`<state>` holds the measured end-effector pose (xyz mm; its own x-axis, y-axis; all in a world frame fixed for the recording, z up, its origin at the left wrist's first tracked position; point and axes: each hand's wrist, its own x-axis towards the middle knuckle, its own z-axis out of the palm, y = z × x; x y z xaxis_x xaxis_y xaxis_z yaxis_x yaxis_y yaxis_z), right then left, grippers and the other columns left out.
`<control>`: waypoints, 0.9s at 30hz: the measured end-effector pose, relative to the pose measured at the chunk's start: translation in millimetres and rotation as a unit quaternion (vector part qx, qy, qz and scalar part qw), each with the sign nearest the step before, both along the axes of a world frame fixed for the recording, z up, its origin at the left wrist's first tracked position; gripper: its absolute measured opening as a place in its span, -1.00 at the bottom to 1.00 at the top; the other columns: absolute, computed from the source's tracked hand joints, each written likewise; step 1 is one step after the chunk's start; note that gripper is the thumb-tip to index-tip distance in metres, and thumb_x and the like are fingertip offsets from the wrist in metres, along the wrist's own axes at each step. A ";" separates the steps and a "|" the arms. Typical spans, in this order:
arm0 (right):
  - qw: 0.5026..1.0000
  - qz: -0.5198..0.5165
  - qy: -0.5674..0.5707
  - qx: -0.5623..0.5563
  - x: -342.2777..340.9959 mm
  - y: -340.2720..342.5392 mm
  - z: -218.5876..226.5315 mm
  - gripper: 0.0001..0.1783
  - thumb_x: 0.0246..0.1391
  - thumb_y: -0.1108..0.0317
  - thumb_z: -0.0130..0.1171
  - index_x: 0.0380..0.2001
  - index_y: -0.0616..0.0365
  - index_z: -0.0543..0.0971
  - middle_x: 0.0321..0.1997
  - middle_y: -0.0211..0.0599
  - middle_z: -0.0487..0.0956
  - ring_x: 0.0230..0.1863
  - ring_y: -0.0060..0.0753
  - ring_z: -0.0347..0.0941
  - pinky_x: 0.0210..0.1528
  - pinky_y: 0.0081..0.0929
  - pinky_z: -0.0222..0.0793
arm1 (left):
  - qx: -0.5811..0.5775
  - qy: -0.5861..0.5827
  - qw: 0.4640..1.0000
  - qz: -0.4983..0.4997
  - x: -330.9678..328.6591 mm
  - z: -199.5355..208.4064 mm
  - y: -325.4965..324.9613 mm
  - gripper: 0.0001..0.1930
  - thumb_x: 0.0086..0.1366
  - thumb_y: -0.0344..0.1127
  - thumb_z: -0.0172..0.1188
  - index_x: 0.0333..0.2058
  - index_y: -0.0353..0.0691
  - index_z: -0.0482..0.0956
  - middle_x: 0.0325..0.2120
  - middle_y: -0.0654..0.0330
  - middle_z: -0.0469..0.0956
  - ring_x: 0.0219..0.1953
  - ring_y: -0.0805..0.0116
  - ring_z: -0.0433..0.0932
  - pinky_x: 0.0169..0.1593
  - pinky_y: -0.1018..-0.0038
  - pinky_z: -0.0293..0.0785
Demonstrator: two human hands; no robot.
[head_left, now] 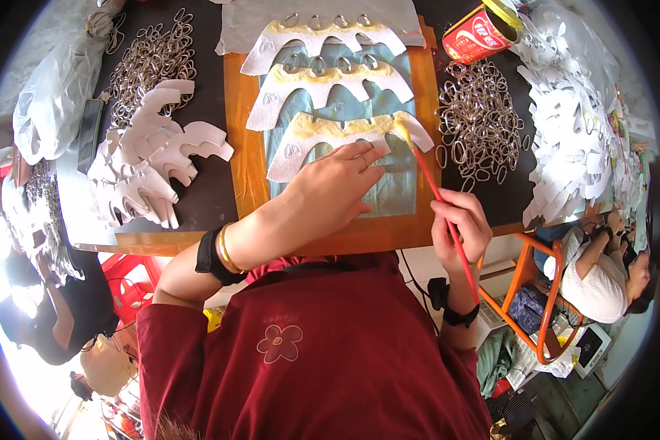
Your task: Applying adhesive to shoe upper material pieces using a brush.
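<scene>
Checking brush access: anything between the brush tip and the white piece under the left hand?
Nothing visible. The brush in the right hand has its tip already on the yellow-coated upper edge of the white piece. The left hand presses the piece lower down, clear of the tip.

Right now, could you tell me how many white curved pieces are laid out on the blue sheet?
3, in a column: the far piece and middle piece carry metal rings; the near piece lies under the left hand, brush touching it.

white cut pieces (323, 136): matt, felt-like, edges wet with glossy yellow glue | rings (477, 121): shiny bare metal | brush (436, 194): smooth red handle | board (242, 147): orange, smooth wood | can (477, 35): glossy red metal | desk (213, 205): dark, matt
</scene>
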<state>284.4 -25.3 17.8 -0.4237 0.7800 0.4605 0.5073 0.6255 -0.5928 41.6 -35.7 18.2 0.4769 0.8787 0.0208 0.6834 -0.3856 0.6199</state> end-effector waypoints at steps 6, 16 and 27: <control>0.998 0.032 0.028 -0.036 -9.9 -4.4 -0.1 -0.74 -0.28 0.73 0.14 -0.43 0.25 0.58 -0.32 -0.14 0.57 -0.35 -0.21 0.54 -0.34 -0.46 0.47 | -0.021 -0.002 1.000 -0.007 -0.8 3.6 -1.3 -0.45 0.03 -0.36 0.32 0.04 -0.24 0.41 0.22 0.16 0.26 0.24 0.17 0.25 0.04 0.34 0.51; 0.998 0.034 0.026 -0.036 -14.1 2.5 4.3 -0.75 -0.24 0.75 0.16 -0.41 0.27 0.58 -0.27 -0.13 0.58 -0.32 -0.21 0.55 -0.30 -0.47 0.48 | -0.024 0.008 0.999 -0.026 -3.5 6.1 -5.3 -0.33 0.00 -0.35 0.35 0.12 -0.25 0.31 0.28 0.14 0.13 0.29 0.15 0.16 0.08 0.32 0.49; 0.997 0.036 0.034 -0.063 -4.9 -0.9 4.6 -0.80 -0.23 0.72 0.15 -0.44 0.29 0.57 -0.32 -0.11 0.58 -0.35 -0.22 0.55 -0.32 -0.48 0.47 | -0.001 0.013 1.000 -0.020 -5.6 3.7 -9.9 -0.35 -0.01 -0.33 0.36 0.09 -0.26 0.34 0.26 0.11 0.15 0.28 0.14 0.17 0.11 0.31 0.46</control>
<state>279.5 -26.3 22.4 -0.4522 0.8021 0.3900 0.4197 0.5772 -0.7005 36.1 -45.6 21.8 0.5112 0.8594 0.0072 0.6831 -0.4114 0.6034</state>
